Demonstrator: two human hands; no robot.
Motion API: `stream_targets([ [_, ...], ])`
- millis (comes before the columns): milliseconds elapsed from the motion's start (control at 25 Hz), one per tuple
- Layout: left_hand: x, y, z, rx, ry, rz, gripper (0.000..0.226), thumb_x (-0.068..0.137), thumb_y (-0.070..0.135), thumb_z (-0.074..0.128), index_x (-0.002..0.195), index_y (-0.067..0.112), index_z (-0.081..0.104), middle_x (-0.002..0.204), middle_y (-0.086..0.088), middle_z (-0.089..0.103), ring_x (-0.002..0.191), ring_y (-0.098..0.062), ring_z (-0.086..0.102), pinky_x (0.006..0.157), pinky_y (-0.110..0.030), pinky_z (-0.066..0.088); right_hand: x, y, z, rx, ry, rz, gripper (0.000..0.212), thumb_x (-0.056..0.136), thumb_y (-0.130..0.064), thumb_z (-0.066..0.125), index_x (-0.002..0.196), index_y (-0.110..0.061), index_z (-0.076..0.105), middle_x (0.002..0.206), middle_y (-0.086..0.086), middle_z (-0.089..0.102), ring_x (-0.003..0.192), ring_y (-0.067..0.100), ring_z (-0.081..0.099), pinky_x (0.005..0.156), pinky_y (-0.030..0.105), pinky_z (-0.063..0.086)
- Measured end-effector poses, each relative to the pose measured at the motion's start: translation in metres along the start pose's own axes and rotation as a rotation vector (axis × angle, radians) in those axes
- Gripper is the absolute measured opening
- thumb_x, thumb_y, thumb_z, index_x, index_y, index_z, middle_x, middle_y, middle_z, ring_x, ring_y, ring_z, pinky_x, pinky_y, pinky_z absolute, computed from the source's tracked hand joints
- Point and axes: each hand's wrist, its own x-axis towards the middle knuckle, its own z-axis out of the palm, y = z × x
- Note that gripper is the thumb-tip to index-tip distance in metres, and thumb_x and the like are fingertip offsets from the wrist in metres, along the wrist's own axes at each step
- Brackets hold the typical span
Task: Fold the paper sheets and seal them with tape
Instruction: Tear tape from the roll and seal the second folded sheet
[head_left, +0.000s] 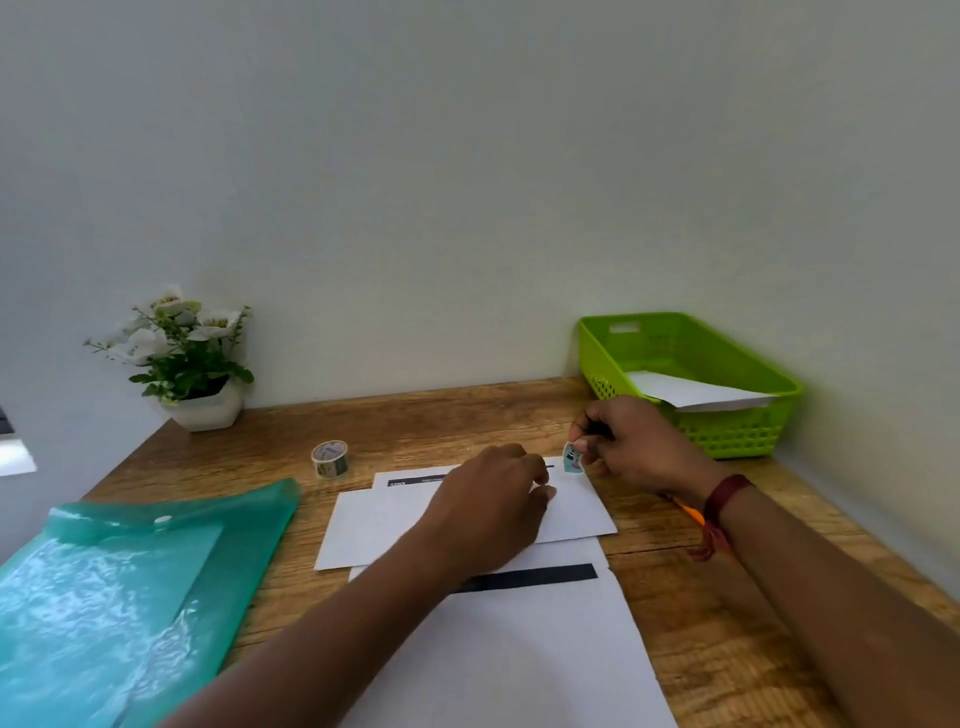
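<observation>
Pale wall backs a wooden table, where a folded sheet lies in the middle on top of a printed sheet. The left hand rests on the folded sheet with its fingers down near the far right part, pressing the flap flat. Just to the right, the right hand pinches a short piece of patterned tape between thumb and fingertip, held above the sheet's far right corner. The tape roll stands far left of the sheets.

The step in hand looks like sealing this fold. To do it well, the left hand should hold the flap tight so that the edges stay lined up. The tape should come down half on the flap and half on the layer beneath, then be rubbed flat from its middle outward. Touching only one end of the sticky side would spare the glue.

Another sheet with a black bar lies nearer. A green basket at the far right holds a folded paper.
</observation>
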Motion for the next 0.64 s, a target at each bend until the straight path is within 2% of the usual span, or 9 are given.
stream_targets([
  [120, 0.0, 0.003, 0.01, -0.028, 0.0, 0.002, 0.033, 0.098, 0.038, 0.047, 0.125, 0.021, 0.058, 0.126, 0.002, 0.058, 0.112, -0.016, 0.051, 0.09, -0.032, 0.048, 0.003, 0.002, -0.001, -0.132, -0.059, -0.031, 0.017, 0.088, 0.0, 0.062, 0.081, -0.015, 0.066, 0.088, 0.005, 0.071, 0.082, 0.014, 0.068, 0.071, 0.022, 0.054],
  [280, 0.001, 0.004, 0.017, 0.003, -0.049, 0.01, 0.039, 0.1, 0.039, 0.042, 0.135, 0.022, 0.048, 0.136, 0.001, 0.05, 0.122, -0.015, 0.042, 0.098, -0.031, 0.043, 0.008, 0.004, -0.001, -0.215, -0.12, -0.023, 0.009, 0.088, -0.004, 0.065, 0.087, -0.011, 0.07, 0.083, -0.005, 0.063, 0.08, 0.004, 0.059, 0.06, 0.004, 0.04],
  [440, 0.002, 0.005, 0.021, 0.04, -0.097, 0.016, 0.043, 0.102, 0.037, 0.038, 0.142, 0.021, 0.04, 0.144, -0.001, 0.043, 0.127, -0.017, 0.037, 0.104, -0.031, 0.038, 0.012, 0.005, 0.001, -0.245, -0.149, -0.032, 0.008, 0.086, -0.006, 0.068, 0.09, -0.012, 0.072, 0.09, 0.0, 0.071, 0.078, 0.003, 0.059, 0.059, 0.002, 0.038],
  [640, 0.003, 0.001, 0.027, 0.069, -0.093, 0.032, 0.043, 0.102, 0.036, 0.036, 0.143, 0.022, 0.039, 0.141, -0.003, 0.043, 0.124, -0.02, 0.037, 0.103, -0.035, 0.039, 0.015, 0.004, 0.004, -0.284, -0.156, -0.053, 0.008, 0.085, -0.005, 0.068, 0.089, -0.01, 0.073, 0.091, 0.002, 0.073, 0.081, 0.005, 0.061, 0.059, 0.0, 0.037],
])
